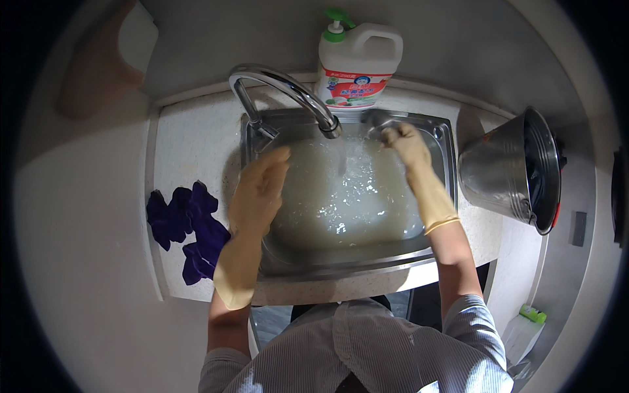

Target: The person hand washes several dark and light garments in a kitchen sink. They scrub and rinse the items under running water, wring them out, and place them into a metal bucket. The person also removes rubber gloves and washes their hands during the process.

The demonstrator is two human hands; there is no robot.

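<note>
My left hand [258, 191], in a pale yellow rubber glove, hovers over the left rim of a stainless steel sink [354, 267] with nothing visible in it. Its fingertips are near the faucet's lever. Cloudy water [304, 206] fills the basin, with bright ripples in the middle. A stream falls from the curved chrome faucet [290, 88]. My right hand [408, 145], gloved alike, is at the sink's back right corner. Its fingers curl at a blurred grey metallic thing [379, 120], which it appears to grip. What this is, I cannot tell.
A large white pump bottle [361, 61] with a red label stands behind the sink. Crumpled purple cloths [209, 236] lie on the left counter [172, 127]. To the right is a steel bucket [491, 169] with dark contents. A bright green item [533, 313] is at lower right.
</note>
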